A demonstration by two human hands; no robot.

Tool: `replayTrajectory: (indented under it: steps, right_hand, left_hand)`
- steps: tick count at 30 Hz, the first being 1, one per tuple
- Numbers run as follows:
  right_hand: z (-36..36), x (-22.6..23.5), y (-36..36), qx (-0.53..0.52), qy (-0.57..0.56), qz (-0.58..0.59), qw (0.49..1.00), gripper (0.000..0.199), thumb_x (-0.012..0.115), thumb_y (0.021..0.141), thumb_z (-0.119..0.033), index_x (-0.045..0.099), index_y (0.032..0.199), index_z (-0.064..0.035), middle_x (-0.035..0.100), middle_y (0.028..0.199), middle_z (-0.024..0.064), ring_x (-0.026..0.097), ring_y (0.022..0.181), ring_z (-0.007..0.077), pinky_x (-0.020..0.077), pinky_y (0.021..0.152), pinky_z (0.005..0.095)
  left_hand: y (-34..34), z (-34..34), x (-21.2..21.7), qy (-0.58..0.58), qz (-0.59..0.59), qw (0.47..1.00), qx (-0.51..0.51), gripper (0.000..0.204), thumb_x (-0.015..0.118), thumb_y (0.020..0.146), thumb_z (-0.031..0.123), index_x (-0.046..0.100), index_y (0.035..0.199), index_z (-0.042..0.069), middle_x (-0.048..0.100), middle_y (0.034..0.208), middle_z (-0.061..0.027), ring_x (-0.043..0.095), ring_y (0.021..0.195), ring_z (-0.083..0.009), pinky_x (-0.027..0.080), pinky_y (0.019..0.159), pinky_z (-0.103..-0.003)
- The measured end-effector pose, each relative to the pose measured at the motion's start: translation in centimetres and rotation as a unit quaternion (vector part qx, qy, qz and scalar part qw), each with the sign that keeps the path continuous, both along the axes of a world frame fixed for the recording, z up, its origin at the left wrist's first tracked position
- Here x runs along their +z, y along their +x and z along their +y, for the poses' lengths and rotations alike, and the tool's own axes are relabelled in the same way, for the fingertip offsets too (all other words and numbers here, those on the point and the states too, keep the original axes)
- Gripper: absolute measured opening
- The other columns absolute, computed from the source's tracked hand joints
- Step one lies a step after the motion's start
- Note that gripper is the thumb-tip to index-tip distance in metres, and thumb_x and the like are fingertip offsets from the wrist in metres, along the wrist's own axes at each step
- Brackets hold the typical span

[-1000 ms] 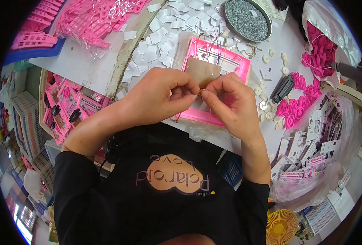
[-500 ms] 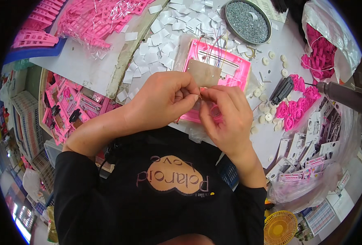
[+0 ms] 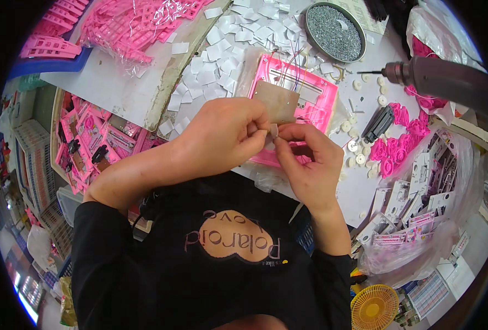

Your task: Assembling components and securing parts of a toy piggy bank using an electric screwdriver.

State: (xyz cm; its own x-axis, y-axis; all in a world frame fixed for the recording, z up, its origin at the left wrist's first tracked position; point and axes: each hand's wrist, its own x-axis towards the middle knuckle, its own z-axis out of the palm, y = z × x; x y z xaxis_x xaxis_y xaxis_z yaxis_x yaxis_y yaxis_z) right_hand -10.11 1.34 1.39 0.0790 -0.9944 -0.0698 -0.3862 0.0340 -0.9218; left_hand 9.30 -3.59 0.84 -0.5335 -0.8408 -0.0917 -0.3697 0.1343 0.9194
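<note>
A pink plastic frame (image 3: pixel 325 91) lies before me, a brown board (image 3: pixel 277 102) on it and thin wires (image 3: pixel 294 66) rising from its far part. Over the frame's near side my two hands meet, fingertip to fingertip. Between the thumb and forefinger of my right hand (image 3: pixel 312 159) is a small white paper piece (image 3: pixel 274 130), standing upright. My left hand (image 3: pixel 216 137) is closed in a pinch right beside this piece; what its fingertips hold is hidden.
White paper pieces (image 3: pixel 216 52) are strewn beyond the frame, near a round tin of screws (image 3: pixel 337 33). At right, a power screwdriver (image 3: pixel 447 82) hangs over white discs, pink parts (image 3: pixel 398 146) and a bag of printed panels (image 3: pixel 420 192). Boxed pink parts (image 3: pixel 98 137) stand left.
The white paper piece now shows upright in my right fingertips, where a small reddish bit showed between the hands. The screwdriver has swung away from me and to the left.
</note>
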Motion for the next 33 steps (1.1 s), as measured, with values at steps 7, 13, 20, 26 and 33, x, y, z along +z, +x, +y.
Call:
replayTrajectory:
  steps: [7,13,20,26,33]
  right_hand:
    - [0.2,-0.6,0.1,0.002,-0.053,-0.011,0.999,0.011,0.072,0.083,0.003,0.069,0.093,-0.0005,0.071,0.09,0.0084,0.069,0.07,0.0149,0.0551,0.06,0.0251]
    - [0.3,-0.9,0.2,0.001,-0.06,-0.026,0.998,0.01,0.072,0.083,0.004,0.069,0.093,0.0017,0.071,0.091,0.0103,0.07,0.071,0.015,0.0557,0.062,0.0257]
    - [0.7,-1.4,0.4,-0.026,-0.082,-0.042,0.995,0.015,0.074,0.079,0.005,0.069,0.092,0.0019,0.072,0.096,0.0125,0.069,0.072,0.0198,0.0561,0.063,0.0289]
    - [0.5,-2.7,0.4,0.104,-0.354,0.154,0.917,0.029,0.078,0.066,0.001,0.069,0.093,0.0012,0.07,0.101,0.0125,0.068,0.083,0.0276,0.0554,0.067,0.0333]
    - [0.2,-2.5,-0.5,0.139,-0.347,0.244,0.895,0.033,0.081,0.06,0.0,0.071,0.091,-0.0049,0.068,0.101,0.0091,0.063,0.086,0.0276,0.0526,0.064,0.0338]
  left_hand:
    - [0.3,-0.3,0.4,0.102,0.053,0.993,-0.019,0.006,0.068,0.085,0.002,0.066,0.09,0.0,0.06,0.069,0.001,0.053,0.062,-0.0026,0.041,0.054,-0.022]
    - [0.0,0.0,-0.3,0.037,0.056,0.998,-0.005,0.006,0.068,0.085,0.002,0.066,0.09,0.0,0.059,0.069,0.0009,0.052,0.061,-0.0029,0.04,0.053,-0.022]
    - [0.5,-0.5,0.0,0.1,0.016,0.995,-0.012,0.005,0.065,0.087,0.005,0.065,0.09,0.001,0.058,0.068,0.0016,0.051,0.059,-0.0023,0.038,0.052,-0.021]
    - [0.3,-2.4,0.1,0.395,0.121,0.911,0.0,0.018,0.064,0.089,0.006,0.064,0.105,-0.002,0.066,0.076,-0.0034,0.059,0.061,-0.0051,0.046,0.056,-0.021]
    - [0.7,-2.7,-0.6,0.028,0.002,0.992,-0.121,0.016,0.066,0.088,0.005,0.064,0.104,0.002,0.068,0.084,-0.008,0.067,0.075,-0.0188,0.052,0.066,-0.032]
